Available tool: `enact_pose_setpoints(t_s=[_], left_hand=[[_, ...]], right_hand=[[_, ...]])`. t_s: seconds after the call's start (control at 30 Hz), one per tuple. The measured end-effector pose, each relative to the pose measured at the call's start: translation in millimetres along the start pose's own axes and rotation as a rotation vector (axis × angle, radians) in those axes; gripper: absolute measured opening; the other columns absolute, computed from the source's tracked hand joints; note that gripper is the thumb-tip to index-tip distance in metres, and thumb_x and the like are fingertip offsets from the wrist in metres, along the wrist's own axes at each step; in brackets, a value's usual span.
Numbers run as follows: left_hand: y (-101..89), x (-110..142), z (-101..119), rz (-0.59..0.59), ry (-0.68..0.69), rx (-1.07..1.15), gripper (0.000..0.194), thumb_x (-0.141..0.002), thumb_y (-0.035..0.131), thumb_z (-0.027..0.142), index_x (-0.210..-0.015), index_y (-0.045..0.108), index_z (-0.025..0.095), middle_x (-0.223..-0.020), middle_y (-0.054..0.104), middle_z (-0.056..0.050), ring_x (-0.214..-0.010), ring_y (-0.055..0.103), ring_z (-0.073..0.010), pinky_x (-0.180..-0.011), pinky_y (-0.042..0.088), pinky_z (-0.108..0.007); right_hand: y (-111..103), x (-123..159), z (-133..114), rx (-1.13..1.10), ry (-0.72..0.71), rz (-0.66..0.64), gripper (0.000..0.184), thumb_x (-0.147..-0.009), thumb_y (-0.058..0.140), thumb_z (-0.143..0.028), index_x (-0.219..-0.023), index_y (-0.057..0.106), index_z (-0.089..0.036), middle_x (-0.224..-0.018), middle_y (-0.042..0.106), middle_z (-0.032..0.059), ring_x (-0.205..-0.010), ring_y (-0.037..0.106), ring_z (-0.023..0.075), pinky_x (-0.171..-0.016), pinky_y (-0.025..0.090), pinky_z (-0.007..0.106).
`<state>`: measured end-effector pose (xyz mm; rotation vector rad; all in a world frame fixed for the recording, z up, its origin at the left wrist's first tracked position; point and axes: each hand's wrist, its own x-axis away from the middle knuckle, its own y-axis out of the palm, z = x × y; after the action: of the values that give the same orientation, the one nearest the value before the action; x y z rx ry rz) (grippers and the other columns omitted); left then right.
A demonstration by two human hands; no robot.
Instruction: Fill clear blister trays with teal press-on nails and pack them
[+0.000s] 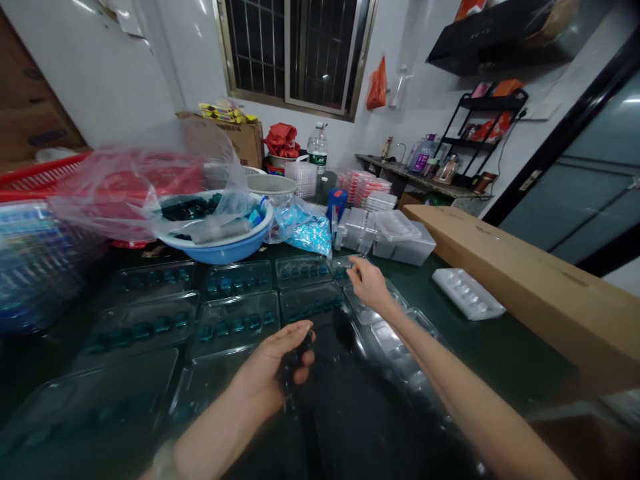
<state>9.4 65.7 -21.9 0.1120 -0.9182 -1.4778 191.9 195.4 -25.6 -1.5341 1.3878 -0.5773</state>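
Note:
Near the middle, my left hand (275,360) is curled around several small dark pieces (293,367), which are partly hidden by the fingers. Farther back, my right hand (369,285) is over a clear plastic tray (340,263) in the back row, fingers bent together at its edge. Whatever the fingertips hold is too small to make out. More clear trays lie in rows, each with a line of teal glossy pieces, such as this tray (237,317) and another tray (310,303). Under my right forearm, a clear tray (400,343) has pale, glassy-looking hollows.
Behind the trays stand a blue basin (225,250) with dark pieces and plastic film, a bag of blue glittery bits (310,233), and stacked clear boxes (357,230). A long cardboard box (540,287) borders the right side. Stacked blue-tinted plastic (30,267) stands at left.

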Motion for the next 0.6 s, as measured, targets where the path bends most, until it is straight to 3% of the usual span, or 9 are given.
enact_pose_setpoints(t_s=[0.1,0.17,0.23,0.47,0.6], left_hand=[[0.7,3.7,-3.1,0.022,0.053,0.032,0.02,-0.068,0.065,0.016,-0.085,0.055,0.014,-0.076,0.053,-0.001,-0.05,0.05,-0.0072,-0.035,0.032,-0.016],[2.7,5.9,-6.4,0.02,0.08,0.04,0.018,-0.067,0.065,0.015,-0.082,0.056,0.015,-0.069,0.053,0.0,-0.05,0.049,-0.0074,-0.036,0.033,-0.017],[5.5,8.7,-9.8,0.014,0.094,0.03,0.016,-0.067,0.066,0.016,-0.08,0.056,0.015,-0.063,0.052,0.001,-0.049,0.049,-0.0077,-0.036,0.034,-0.017],[13.7,18.3,-20.3,0.043,0.159,0.001,0.016,-0.06,0.07,0.017,-0.069,0.058,0.014,-0.053,0.052,0.002,-0.045,0.048,-0.0072,-0.036,0.034,-0.016],[14.5,24.4,-20.2,0.033,0.148,0.005,0.017,-0.065,0.067,0.025,-0.075,0.059,0.014,-0.057,0.053,0.0,-0.046,0.048,-0.0078,-0.037,0.033,-0.017]], right_hand=[[-5.5,58.2,-39.6,-0.188,-0.121,-0.081,0.019,-0.083,0.046,-0.032,-0.088,0.059,-0.019,-0.074,0.062,-0.001,-0.065,0.057,0.0108,-0.058,0.042,0.019],[-5.2,91.2,-59.8,-0.496,-0.137,-0.119,0.013,-0.08,0.051,-0.03,-0.082,0.059,-0.019,-0.07,0.061,-0.0024,-0.063,0.056,0.0101,-0.055,0.041,0.018],[-3.6,112.3,-71.9,-0.659,-0.09,-0.095,0.008,-0.079,0.052,-0.025,-0.078,0.057,-0.018,-0.069,0.061,-0.0025,-0.062,0.055,0.0099,-0.056,0.041,0.019],[0.5,129.0,-83.1,-0.63,0.013,0.061,0.01,-0.078,0.05,-0.021,-0.073,0.059,-0.018,-0.067,0.059,-0.0016,-0.061,0.053,0.0102,-0.056,0.037,0.021],[-6.4,129.5,-85.4,-0.764,0.041,0.03,0.012,-0.078,0.048,-0.021,-0.069,0.055,-0.016,-0.062,0.055,-0.0024,-0.057,0.049,0.009,-0.053,0.036,0.02]])
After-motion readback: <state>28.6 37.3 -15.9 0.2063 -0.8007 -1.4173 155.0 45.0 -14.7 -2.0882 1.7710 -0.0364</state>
